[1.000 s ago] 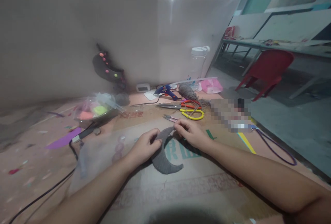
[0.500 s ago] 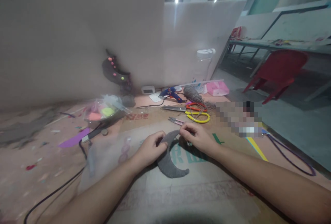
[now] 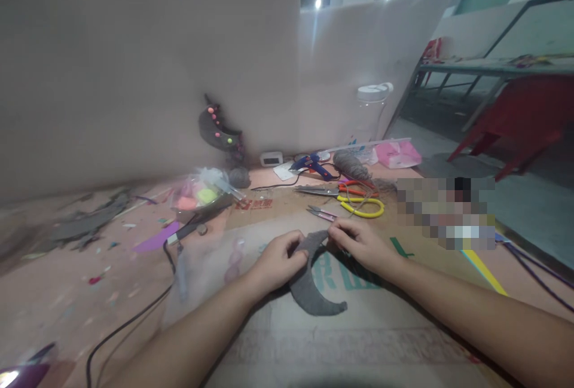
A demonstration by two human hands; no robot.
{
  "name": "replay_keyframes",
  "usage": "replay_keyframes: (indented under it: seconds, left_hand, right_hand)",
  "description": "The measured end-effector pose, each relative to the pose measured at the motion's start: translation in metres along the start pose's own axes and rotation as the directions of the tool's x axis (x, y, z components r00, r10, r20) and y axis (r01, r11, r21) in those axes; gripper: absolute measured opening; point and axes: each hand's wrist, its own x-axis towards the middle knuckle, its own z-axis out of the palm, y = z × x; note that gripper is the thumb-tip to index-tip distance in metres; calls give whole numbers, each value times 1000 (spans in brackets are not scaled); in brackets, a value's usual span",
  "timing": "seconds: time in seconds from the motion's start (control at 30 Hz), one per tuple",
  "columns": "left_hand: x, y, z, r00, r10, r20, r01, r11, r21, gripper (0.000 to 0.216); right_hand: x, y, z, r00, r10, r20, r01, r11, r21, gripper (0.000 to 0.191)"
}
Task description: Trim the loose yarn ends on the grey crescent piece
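Note:
A grey crescent-shaped felt piece lies on a cardboard sheet in front of me. My left hand is closed, pinching the crescent's upper part from the left. My right hand pinches the upper tip from the right, its fingers curled. The lower horn of the crescent rests flat on the cardboard. Just beyond my hands lie small pink snips.
Yellow-handled scissors, orange-handled scissors, a blue glue gun, a ball of twine and a bag of coloured bits lie behind. A black cable runs at left. Another decorated crescent leans against the wall. A red chair stands at right.
The view has swung left, so everything sits further right in frame. Both hands keep their pinch on the felt crescent, with little movement of it on the cardboard.

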Motion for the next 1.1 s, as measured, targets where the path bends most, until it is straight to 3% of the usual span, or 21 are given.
replay_keyframes:
  seconds: [0.2,0.37,0.57,0.83,0.97,1.1]
  left_hand:
    - [-2,-2,1,1000,8,-16,-9,998,-70,19]
    - [2,-9,2,996,-1,-93,-16,984,-177,29]
    - [5,-14,3,983,0,-184,-46,968,-246,29]
    - [0,-2,2,968,-12,-249,-46,973,-224,31]
    - [-1,19,-12,975,-6,-221,-40,978,-204,29]
    - [-6,47,-43,988,39,-147,-62,986,-155,26]
  right_hand:
    - [0,2,0,997,26,-69,-25,999,22,37]
    - [0,4,0,996,56,-74,-46,991,126,52]
    - [7,8,1,992,68,-107,-49,983,175,50]
    - [11,12,3,990,40,-133,-16,985,173,57]
    - [7,11,4,985,-12,-172,33,992,119,57]
    - [9,15,4,980,-46,-192,54,998,39,52]
